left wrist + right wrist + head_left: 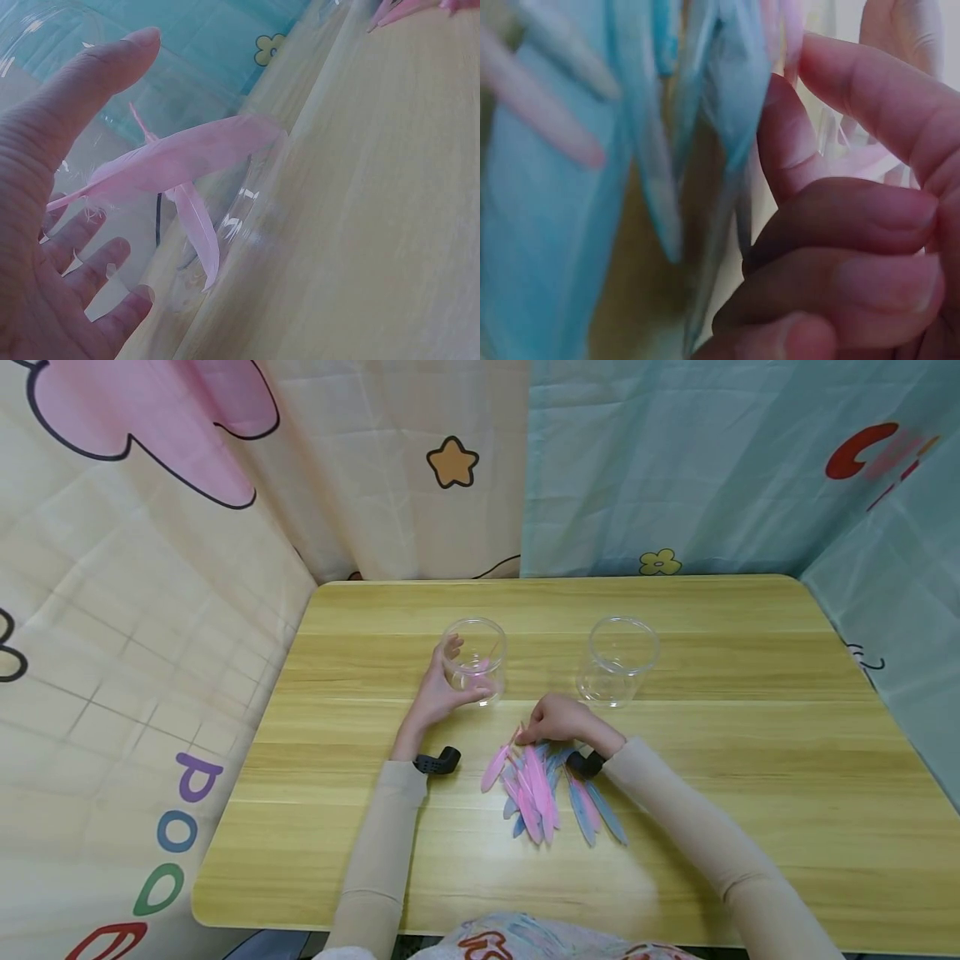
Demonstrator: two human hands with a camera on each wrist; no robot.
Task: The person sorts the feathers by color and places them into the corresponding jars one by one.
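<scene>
In the head view my left hand [435, 695] holds a clear round cup [497, 662], thumb at its near side and fingers round its left and far side. Pink feathers [191, 154] lie inside this cup, seen through its wall in the left wrist view. My right hand [564, 720] is at the top of a pile of pink and blue feathers [538, 793], pinching a pink feather [495, 768] by its quill end between thumb and index finger. Close to the right wrist camera, blue feathers [547, 247] hang blurred beside the curled fingers.
A second clear cup [611, 683] stands to the right, just beyond my right hand. Both cups and the feathers are on a light wooden table [750, 710]. Printed curtains [660, 460] hang behind the table and along its sides.
</scene>
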